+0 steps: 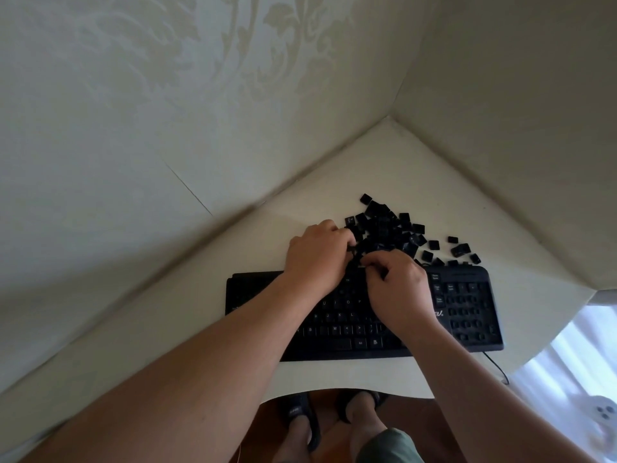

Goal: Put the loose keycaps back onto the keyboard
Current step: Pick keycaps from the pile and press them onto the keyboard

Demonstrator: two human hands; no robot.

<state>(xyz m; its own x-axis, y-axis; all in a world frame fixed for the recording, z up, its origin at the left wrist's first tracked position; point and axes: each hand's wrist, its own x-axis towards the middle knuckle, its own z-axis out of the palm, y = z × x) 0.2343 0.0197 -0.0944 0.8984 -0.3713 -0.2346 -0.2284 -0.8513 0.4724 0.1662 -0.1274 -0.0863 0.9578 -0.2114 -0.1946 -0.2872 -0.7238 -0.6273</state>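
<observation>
The black keyboard [464,309] lies at centre right of the frame, many sockets on its right side bare. Glossy black keycaps [397,228] are heaped just above it. My left hand [317,255] curls into the heap; my right hand [397,289] curls beside it, but I cannot tell whether either holds a cap.

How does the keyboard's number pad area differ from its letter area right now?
The number pad area shows mostly bare sockets, while the letter area has legible caps fitted. The number pad lies uncovered; the letter area is partly hidden under both forearms. Both are black and belong to the same keyboard.
</observation>
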